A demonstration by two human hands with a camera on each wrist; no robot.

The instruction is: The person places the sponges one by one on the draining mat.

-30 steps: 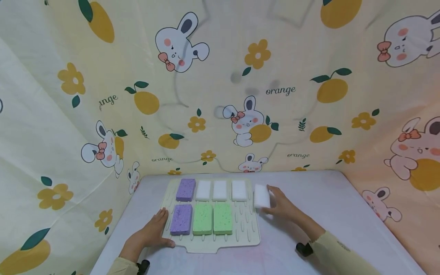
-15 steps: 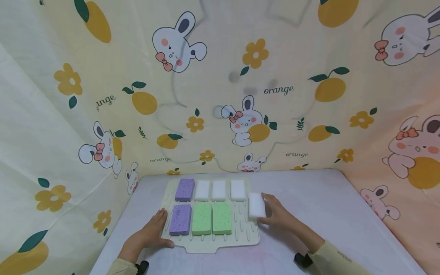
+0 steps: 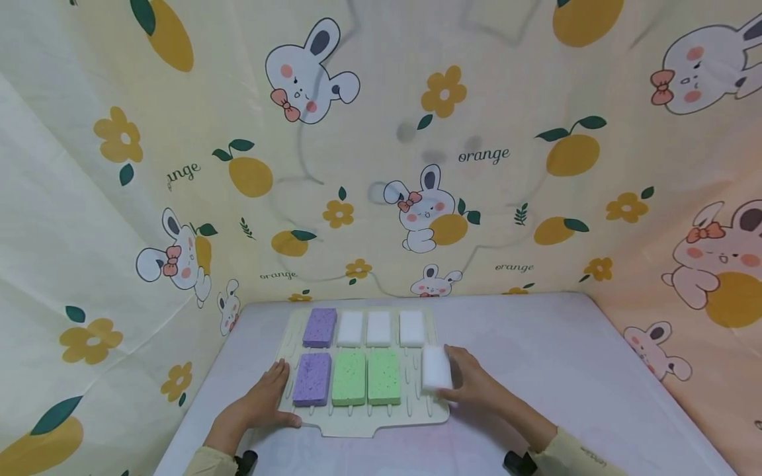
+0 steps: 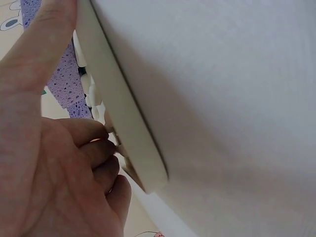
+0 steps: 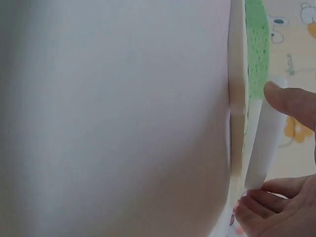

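Note:
My right hand [image 3: 473,378] pinches a white sponge block [image 3: 436,369] between thumb and fingers, over the right side of a pale ridged draining tray [image 3: 351,428]. In the right wrist view that sponge [image 5: 266,140] tilts above the tray's edge, its lower end close to the surface; contact cannot be told. My left hand [image 3: 262,400] holds the tray's near left corner, thumb at the front edge and curled fingertips against the side. On the tray, a purple sponge [image 3: 319,328] and three white ones [image 3: 378,329] form the back row; a purple [image 3: 312,380] and two green sponges [image 3: 383,378] form the front row.
The tray lies on a white-covered table [image 3: 536,357]. A patterned cloth [image 3: 381,132] with rabbits and oranges hangs behind and on both sides. Dark wrist devices [image 3: 519,463] sit near both sleeves.
My right hand has carried the white sponge leftward and nearer, from beyond the tray's right edge to over its front right part. The left hand stays at the corner.

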